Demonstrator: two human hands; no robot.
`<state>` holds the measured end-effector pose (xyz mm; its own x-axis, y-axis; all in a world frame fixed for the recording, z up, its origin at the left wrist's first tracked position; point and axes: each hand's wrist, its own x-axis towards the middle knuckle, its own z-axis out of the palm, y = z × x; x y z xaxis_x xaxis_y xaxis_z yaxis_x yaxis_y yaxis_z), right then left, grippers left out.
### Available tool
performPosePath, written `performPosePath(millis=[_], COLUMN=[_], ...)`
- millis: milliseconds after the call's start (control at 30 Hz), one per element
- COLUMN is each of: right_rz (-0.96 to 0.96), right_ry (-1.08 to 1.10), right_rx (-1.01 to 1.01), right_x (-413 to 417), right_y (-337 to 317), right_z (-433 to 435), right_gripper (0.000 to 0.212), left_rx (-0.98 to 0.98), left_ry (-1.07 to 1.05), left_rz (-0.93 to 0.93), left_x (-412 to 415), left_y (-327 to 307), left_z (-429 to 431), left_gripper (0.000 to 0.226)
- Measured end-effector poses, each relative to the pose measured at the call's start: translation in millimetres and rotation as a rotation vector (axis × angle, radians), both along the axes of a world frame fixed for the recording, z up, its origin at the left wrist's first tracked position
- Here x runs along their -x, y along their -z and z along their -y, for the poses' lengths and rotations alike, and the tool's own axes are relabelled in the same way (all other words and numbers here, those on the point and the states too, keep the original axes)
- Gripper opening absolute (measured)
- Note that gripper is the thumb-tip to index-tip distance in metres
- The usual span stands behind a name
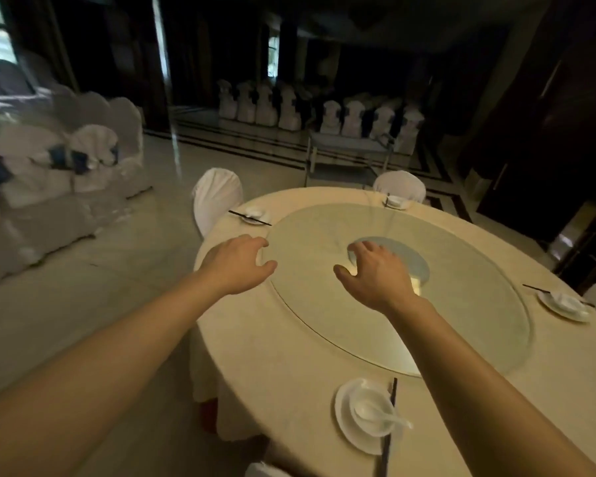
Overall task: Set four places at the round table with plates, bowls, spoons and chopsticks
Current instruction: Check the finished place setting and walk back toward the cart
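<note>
Head view: left hand (239, 264), right hand (375, 274) above round table (283, 359)

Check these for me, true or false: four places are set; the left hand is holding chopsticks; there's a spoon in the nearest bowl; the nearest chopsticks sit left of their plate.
Four places are laid on the table: true, at the near plate, left plate, far plate and right plate.
The left hand holds chopsticks: false; it and the right hand are both empty, fingers spread.
A spoon lies in the near bowl: true.
The near chopsticks lie left of the plate: false; they lie across its right side.
</note>
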<state>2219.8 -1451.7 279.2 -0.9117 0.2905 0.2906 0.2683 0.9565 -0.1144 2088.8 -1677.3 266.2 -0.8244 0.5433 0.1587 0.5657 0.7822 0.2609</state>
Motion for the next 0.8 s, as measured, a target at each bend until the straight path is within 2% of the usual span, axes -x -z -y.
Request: performPosePath(millis=[233, 400, 600, 800], right_rz=[-0.025, -0.051, -0.084, -0.042], right_ry=[-0.188, -0.290, -0.250, -0.176], right_rx=[-0.069, -0.133, -0.154, -0.111], right_x=[119.0, 224.8, 344.3, 435.9], right_y=[-31.8, -40.5, -55.6, -60.6], right_z=[109.8, 197.4, 261.2, 293.7], right_gripper=[0.063, 0.063, 0.067, 0.069], left_rx=[-0.075, -0.080, -0.074, -0.079], left_ry=[-0.151, -0.237, -0.239, -0.183], left_rz=[-0.078, -0.125, -0.117, -0.082], left_x=[63.1, 138.9, 253.1, 354.8], left_y=[-42.2, -52.2, -69.4, -77.0], left_z=[122.5, 216.3, 294.6, 325.5], left_gripper=[0.060, 0.060, 0.063, 0.062])
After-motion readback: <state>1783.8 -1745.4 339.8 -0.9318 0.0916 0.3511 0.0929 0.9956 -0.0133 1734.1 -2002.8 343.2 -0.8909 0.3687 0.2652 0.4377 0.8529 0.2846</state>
